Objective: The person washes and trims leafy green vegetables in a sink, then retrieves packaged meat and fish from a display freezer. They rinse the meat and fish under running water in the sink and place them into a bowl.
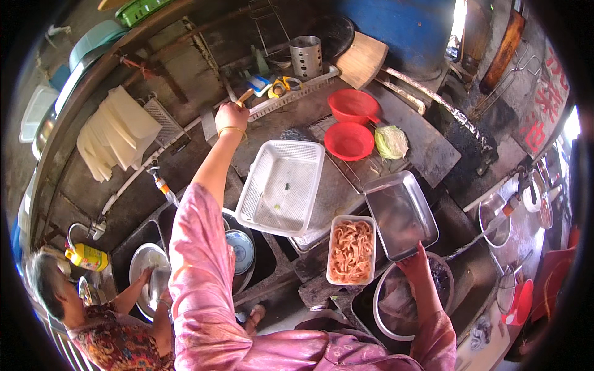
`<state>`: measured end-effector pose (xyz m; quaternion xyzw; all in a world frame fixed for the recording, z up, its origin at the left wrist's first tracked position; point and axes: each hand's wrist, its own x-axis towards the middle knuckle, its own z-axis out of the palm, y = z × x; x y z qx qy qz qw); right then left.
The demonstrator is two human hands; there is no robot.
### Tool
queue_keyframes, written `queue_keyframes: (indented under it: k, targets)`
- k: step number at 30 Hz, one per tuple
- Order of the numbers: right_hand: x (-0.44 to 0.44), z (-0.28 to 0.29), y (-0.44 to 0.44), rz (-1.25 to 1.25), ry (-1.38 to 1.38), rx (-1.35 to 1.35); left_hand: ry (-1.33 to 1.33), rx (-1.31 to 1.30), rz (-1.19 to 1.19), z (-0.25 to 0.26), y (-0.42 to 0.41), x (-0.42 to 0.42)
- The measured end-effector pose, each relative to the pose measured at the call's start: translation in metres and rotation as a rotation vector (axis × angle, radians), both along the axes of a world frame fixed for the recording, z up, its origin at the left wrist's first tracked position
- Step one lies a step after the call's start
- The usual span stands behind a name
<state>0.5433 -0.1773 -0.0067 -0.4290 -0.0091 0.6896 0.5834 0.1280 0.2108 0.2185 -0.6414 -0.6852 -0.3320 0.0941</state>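
Observation:
My left hand reaches far forward to the wall-side rack, closed around a wooden handle. A flat grey blade shows on the other side of the fist, so this looks like a cleaver. My right hand grips the near rim of a rectangular stainless steel tray, which holds nothing solid and is tilted. Left of the tray is a white plastic container of sliced raw meat. A white perforated plastic basket with a few green scraps stands between my arms.
Two red plastic bowls and a cabbage sit behind the tray. A large basin stands in the sink below my right hand. At left, another person works over a metal bowl. A wooden board leans at the back.

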Motion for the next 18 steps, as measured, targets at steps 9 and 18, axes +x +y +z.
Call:
queue_keyframes:
  k: [9,18]
  targets:
    - [-0.008,-0.022,-0.038,-0.268,-0.024,0.104,0.05,-0.288,0.045,-0.039,0.077,0.03]
    - [0.007,0.015,-0.011,-0.304,-1.353,-0.325,0.463,0.013,-0.975,-0.14,-0.057,0.016]
